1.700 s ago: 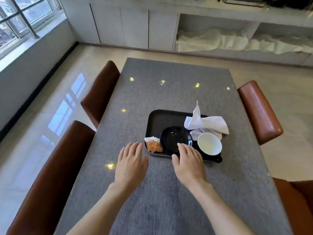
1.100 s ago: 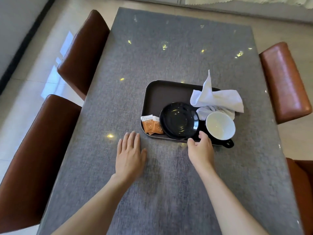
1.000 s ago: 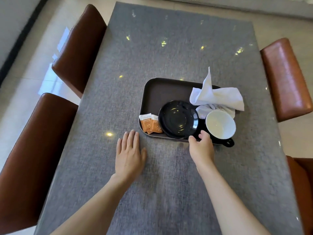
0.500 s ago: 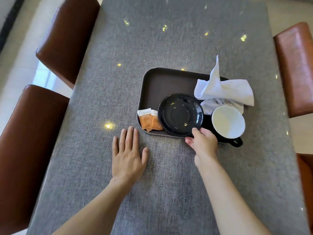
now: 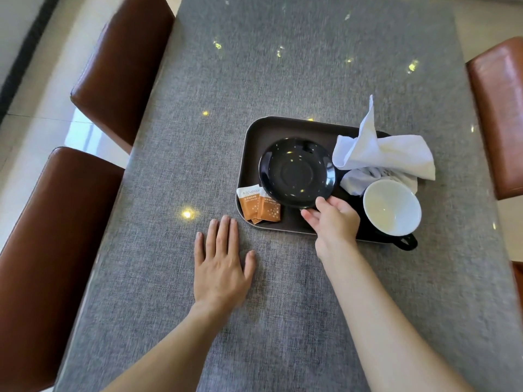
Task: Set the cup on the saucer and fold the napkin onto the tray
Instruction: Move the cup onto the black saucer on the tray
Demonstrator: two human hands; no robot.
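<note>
On the dark rectangular tray (image 5: 252, 137), right hand (image 5: 334, 219) pinches the glossy black saucer's (image 5: 295, 172) near rim — positioning it, likely before fetching the white-lined cup (image 5: 392, 206); left hand (image 5: 222, 264) rests flat, fingers spread.

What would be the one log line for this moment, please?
right hand: lifting saucer by near rim | left hand: flat on table | cup: beside saucer | napkin: unfolded

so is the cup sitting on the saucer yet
No, the cup stands on the tray beside the empty saucer.
</note>
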